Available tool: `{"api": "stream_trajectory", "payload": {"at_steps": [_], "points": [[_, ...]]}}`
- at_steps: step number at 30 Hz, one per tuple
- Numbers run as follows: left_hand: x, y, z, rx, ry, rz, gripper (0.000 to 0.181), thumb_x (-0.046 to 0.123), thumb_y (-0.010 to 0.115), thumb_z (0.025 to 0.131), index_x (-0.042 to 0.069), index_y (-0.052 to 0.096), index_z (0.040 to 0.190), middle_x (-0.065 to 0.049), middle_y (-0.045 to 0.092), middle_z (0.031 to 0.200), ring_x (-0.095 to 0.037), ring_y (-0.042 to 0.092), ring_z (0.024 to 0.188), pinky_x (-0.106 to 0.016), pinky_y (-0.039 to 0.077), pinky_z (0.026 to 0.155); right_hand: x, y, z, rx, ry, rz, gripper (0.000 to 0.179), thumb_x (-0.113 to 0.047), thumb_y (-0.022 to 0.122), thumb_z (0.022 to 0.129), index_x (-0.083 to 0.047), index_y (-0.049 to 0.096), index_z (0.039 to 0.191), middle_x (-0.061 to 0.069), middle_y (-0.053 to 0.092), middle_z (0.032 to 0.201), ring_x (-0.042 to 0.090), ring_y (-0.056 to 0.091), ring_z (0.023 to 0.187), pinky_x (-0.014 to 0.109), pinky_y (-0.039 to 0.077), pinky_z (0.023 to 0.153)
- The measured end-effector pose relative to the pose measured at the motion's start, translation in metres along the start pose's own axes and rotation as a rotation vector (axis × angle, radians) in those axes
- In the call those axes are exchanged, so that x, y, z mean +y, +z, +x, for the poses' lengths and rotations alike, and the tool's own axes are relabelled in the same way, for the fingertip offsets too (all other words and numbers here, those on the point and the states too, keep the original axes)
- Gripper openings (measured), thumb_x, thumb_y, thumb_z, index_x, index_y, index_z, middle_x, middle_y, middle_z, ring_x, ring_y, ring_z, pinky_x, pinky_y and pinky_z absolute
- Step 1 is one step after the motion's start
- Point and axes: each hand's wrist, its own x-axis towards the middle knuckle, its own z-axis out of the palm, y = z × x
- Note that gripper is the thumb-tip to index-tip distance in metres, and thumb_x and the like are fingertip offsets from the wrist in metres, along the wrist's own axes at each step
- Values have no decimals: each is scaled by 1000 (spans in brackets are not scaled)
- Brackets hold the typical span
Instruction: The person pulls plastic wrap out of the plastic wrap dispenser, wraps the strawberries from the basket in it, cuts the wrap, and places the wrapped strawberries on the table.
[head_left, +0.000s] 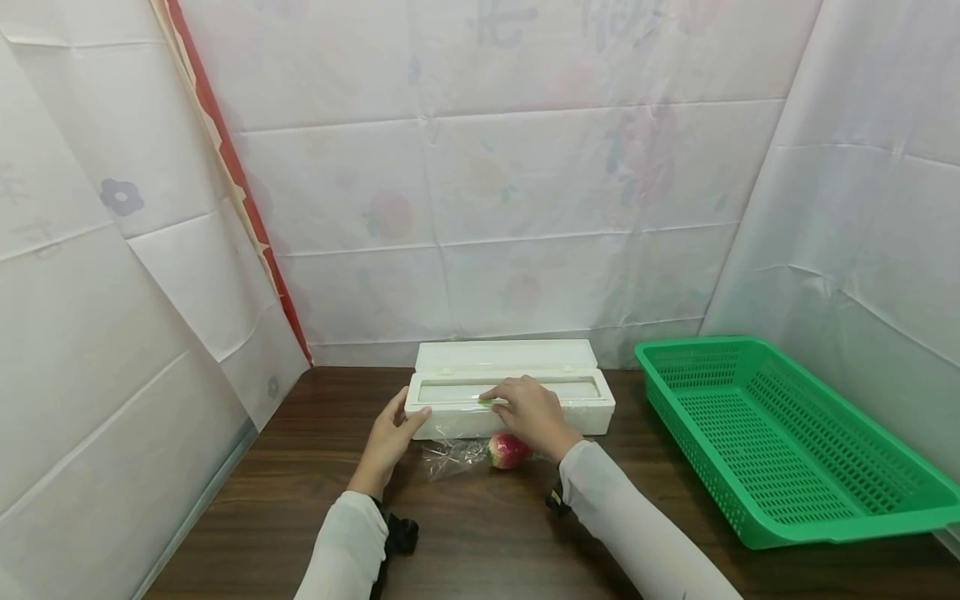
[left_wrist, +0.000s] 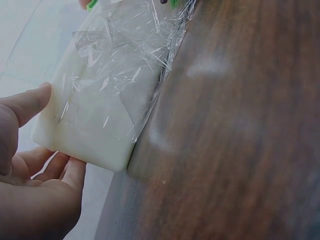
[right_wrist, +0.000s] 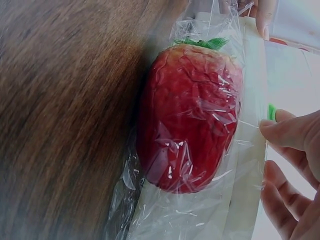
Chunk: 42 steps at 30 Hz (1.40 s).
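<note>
A white cling film box (head_left: pixel 450 425) sits on the table with its lid tipped back. My left hand (head_left: pixel 386 440) grips the box's left end, thumb on top and fingers under the end in the left wrist view (left_wrist: pixel 40 170). Over the front edge, my right hand (head_left: pixel 534 414) pinches a small green slide cutter (right_wrist: pixel 271 111) between thumb and forefinger. Clear cling film (head_left: pixel 453 458) hangs down the box's front and spreads onto the table. Against that front lies a red strawberry (right_wrist: pixel 190 120) with a green leafy top, covered by the film.
A green plastic basket (head_left: pixel 795 533) with slotted sides stands on the right of the brown wooden table (head_left: pixel 480 550). White printed sheets (head_left: pixel 525 183) form walls behind and at both sides, close behind the raised lid (head_left: pixel 506 354).
</note>
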Motion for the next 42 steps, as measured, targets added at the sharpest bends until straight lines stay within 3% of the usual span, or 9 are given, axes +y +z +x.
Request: {"api": "stream_trajectory", "payload": {"at_steps": [16, 28, 35, 42], "points": [[1, 0, 2, -1, -3, 1, 81, 43, 64, 85, 11, 23, 148, -19, 35, 146, -31, 32, 131, -53, 29, 107, -1, -1, 4, -12, -59, -8, 28, -18, 67, 85, -34, 69, 107, -14, 67, 110, 11, 58, 88, 29, 50, 51], [0, -1, 0, -9, -12, 1, 82, 44, 65, 84, 13, 24, 148, -15, 31, 149, -29, 30, 132, -52, 28, 108, -3, -4, 5, -71, 5, 75, 23, -24, 64, 84, -30, 70, 105, -12, 67, 109, 8, 53, 82, 25, 44, 48], [-1, -3, -2, -20, -14, -6, 80, 44, 66, 84, 15, 25, 147, -14, 29, 149, -29, 29, 132, -53, 28, 108, -5, 0, 8, 16, -49, 139, 22, -23, 68, 82, -16, 71, 103, -3, 70, 97, 12, 55, 83, 32, 52, 69], [1, -3, -2, -23, -7, -11, 78, 42, 65, 85, 16, 26, 147, -14, 29, 149, -29, 31, 131, -53, 29, 107, -11, 6, 10, 74, -84, 214, 26, -20, 74, 79, -6, 69, 101, 7, 64, 89, 14, 53, 81, 33, 52, 70]]}}
